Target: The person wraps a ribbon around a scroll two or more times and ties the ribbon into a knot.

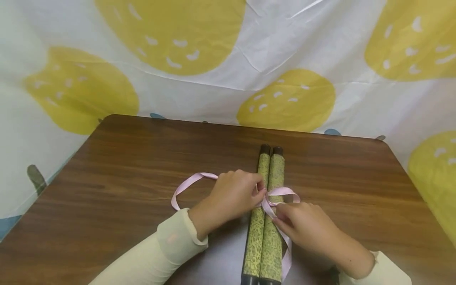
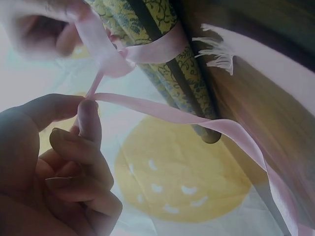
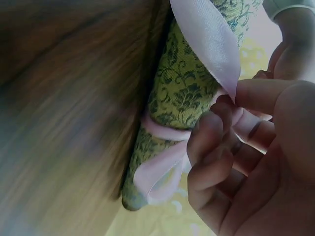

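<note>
1. 2 green-patterned rolls (image 1: 265, 221) with dark end caps lie side by side, touching, on the brown wooden worktop (image 1: 124, 166), running from the near edge towards the far side, a little right of centre.
2. A pink ribbon (image 1: 274, 196) is wound around both rolls near their middle and crossed into a knot on top of them.
3. The left hand (image 1: 233, 196) sits just left of the rolls, its thumb and forefinger pinching 1 strand of the ribbon close to the knot; the left wrist view shows that strand taut between the fingertips (image 2: 87, 109).
4. From the left hand the ribbon runs on in a loose loop (image 1: 185, 188) lying flat on the worktop to the left.
5. The right hand (image 1: 306, 227) rests just right of the rolls, fingers curled round the other strand at the knot; a tail of ribbon (image 1: 286, 253) trails towards the near edge along the rolls.
6. A white sheet (image 1: 285, 51) printed with large yellow circles hangs behind the worktop.
</note>
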The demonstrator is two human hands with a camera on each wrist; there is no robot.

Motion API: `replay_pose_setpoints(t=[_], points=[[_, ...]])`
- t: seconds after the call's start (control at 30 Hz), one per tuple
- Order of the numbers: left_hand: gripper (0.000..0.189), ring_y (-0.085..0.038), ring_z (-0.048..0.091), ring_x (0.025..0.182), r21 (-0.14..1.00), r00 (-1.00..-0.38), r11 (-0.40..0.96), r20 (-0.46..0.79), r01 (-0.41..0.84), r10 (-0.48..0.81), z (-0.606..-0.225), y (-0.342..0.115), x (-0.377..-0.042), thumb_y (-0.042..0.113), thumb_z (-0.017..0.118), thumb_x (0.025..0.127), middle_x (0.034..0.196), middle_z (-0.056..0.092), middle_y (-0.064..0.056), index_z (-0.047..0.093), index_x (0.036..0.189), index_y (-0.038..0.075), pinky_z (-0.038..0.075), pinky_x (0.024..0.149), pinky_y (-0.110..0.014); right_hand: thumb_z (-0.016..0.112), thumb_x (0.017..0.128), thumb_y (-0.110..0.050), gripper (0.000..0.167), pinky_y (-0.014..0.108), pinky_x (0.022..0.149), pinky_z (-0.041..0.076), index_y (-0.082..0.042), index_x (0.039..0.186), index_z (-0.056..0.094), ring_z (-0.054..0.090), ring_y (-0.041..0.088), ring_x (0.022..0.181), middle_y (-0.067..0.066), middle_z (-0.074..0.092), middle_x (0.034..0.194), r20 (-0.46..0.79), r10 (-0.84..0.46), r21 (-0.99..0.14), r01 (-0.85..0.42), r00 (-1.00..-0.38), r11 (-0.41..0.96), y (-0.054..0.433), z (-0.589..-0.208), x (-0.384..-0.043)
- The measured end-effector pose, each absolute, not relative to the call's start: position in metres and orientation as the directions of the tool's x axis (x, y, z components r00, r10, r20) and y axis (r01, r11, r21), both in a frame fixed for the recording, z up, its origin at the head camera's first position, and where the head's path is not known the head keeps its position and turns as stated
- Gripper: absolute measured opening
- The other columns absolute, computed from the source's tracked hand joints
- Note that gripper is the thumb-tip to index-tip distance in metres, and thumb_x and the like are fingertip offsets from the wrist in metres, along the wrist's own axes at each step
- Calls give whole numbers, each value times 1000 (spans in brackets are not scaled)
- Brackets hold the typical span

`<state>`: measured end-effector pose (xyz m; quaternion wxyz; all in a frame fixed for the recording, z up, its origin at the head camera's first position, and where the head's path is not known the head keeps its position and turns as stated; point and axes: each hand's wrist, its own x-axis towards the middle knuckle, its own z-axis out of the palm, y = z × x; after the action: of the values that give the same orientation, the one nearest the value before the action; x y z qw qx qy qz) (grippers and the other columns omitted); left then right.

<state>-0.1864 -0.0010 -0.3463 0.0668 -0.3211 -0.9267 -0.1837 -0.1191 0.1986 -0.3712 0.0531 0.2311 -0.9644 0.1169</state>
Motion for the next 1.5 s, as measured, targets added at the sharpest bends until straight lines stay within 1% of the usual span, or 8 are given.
replay_pose_setpoints(t=[0.13,0.33,0.6,0.77,0.93,1.13,1.4,1.5], points=[[19,-10,53,56,289,-794,740,239,607,559,-345,-3,-188,32,67,91,61,56,13,62,74,27,40,52,-31,71,90,-25,33,19,48,30,-27,67,48,32,-3,52,-19,39,57,129,-442,-212,-460,-888,862,214,-372,-110],[25,-12,52,56,260,-827,786,193,561,527,-344,-9,-190,27,66,87,58,52,11,53,66,25,38,52,-33,73,89,-27,31,21,46,30,-28,67,50,33,-3,50,-19,38,55,44,-390,-186,-391,-920,901,241,-377,-94],[24,-13,53,58,239,-843,808,144,538,519,-341,-15,-189,26,68,86,60,54,12,54,66,26,41,56,-36,76,83,-26,35,25,48,31,-30,63,48,33,0,51,-18,37,55,-37,-335,-103,-330,-942,938,276,-381,-83],[25,-13,52,56,233,-836,803,154,548,526,-341,-17,-189,23,67,86,59,54,12,53,65,26,40,54,-35,76,79,-20,35,25,48,30,-30,63,46,33,1,53,-17,37,57,-60,-311,-80,-306,-949,949,293,-380,-80],[25,-12,51,55,228,-828,797,159,560,537,-342,-17,-190,23,67,86,58,53,12,53,65,26,39,53,-35,73,69,-8,35,25,49,31,-30,67,46,36,2,54,-18,40,60,-72,-303,-96,-296,-950,950,304,-377,-79],[23,-11,52,56,228,-825,793,126,564,551,-342,-15,-190,24,67,87,59,54,13,55,68,26,41,56,-35,71,80,-5,30,30,49,37,-29,78,54,44,4,57,-17,49,64,-81,-299,-102,-291,-951,951,310,-375,-84],[23,-13,52,56,235,-804,775,53,587,593,-346,-12,-190,28,68,88,60,54,12,57,69,25,42,58,-36,77,85,-21,14,32,55,43,-31,84,66,48,3,62,-18,54,68,-164,-308,-132,-289,-937,948,302,-361,-102],[24,-15,52,56,225,-789,766,16,602,615,-348,-11,-191,28,70,86,61,54,10,55,68,25,42,58,-36,72,90,-24,10,31,57,45,-31,83,67,52,2,65,-17,57,70,-104,-343,-184,-320,-934,929,282,-352,-115]])
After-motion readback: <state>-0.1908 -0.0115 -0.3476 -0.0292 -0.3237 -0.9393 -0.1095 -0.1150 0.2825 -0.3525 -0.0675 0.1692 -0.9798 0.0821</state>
